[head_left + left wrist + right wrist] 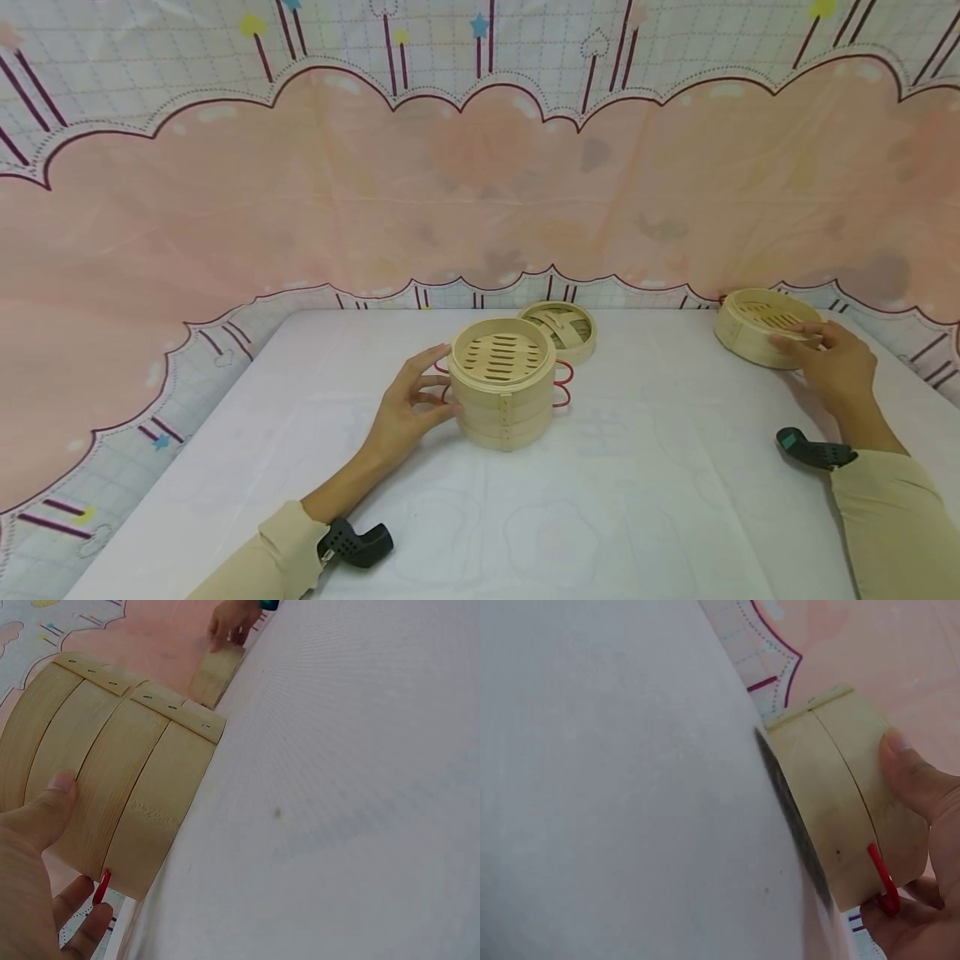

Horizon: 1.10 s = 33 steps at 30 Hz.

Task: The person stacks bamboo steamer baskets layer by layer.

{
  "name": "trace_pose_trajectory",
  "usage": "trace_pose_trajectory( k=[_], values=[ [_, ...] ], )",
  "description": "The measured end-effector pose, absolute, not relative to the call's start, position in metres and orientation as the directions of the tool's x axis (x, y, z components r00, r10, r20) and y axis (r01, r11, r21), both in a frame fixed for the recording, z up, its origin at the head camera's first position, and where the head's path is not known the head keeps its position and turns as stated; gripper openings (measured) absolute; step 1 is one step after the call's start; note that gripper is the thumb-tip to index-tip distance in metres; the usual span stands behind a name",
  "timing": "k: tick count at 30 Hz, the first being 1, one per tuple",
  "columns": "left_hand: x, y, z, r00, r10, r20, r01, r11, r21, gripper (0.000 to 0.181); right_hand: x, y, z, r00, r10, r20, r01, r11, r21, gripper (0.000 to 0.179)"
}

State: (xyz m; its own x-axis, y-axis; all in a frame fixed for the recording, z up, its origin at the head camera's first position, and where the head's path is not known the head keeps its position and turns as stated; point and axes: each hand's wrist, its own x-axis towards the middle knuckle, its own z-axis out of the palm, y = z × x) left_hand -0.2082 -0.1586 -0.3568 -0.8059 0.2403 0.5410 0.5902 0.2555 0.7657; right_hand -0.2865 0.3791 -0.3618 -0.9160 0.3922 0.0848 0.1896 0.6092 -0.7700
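A: What does the left hand [411,402] have?

B: The bamboo steamer stack [504,417], mid-worktop [637,508]. Its thumb presses the near side of the wall and its fingers curve round the left, beside a red loop handle [102,888]. It's spread about as wide as that grip needs.

A: And the right hand [836,367]?

B: It grips a single bamboo steamer basket [738,335] near the worktop's far right edge, thumb on one side of the wall, fingers round the other. The basket's slotted floor shows from above. I can't tell whether its base sits fully flat.

A: Anything between them?

B: A round bamboo lid [582,337], just behind the stack and partly hidden by it, well apart from the basket.
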Motion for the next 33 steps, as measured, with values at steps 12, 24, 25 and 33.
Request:
trace_pose_trajectory(
  k=[12,24,25,33],
  values=[
    [-0.208,-0.159,-0.356,-0.806,0.242,0.540,0.590,0.259,0.764,0.074,-0.289,0.361,-0.339,-0.920,0.330,0.209,0.083,0.689,-0.720,0.075],
    [-0.208,-0.159,-0.356,-0.801,0.243,0.547,0.597,0.256,0.761,0.073,-0.288,0.335,-0.310,-0.894,0.333,0.298,0.011,0.683,-0.730,0.064],
    [-0.208,-0.159,-0.356,-0.802,0.242,0.547,0.596,0.256,0.761,0.073,-0.287,0.333,-0.308,-0.894,0.334,0.299,0.007,0.676,-0.737,0.064],
    [-0.208,-0.159,-0.357,-0.801,0.241,0.547,0.596,0.252,0.762,0.073,-0.284,0.318,-0.297,-0.881,0.329,0.341,-0.048,0.655,-0.754,0.063]
  ],
)
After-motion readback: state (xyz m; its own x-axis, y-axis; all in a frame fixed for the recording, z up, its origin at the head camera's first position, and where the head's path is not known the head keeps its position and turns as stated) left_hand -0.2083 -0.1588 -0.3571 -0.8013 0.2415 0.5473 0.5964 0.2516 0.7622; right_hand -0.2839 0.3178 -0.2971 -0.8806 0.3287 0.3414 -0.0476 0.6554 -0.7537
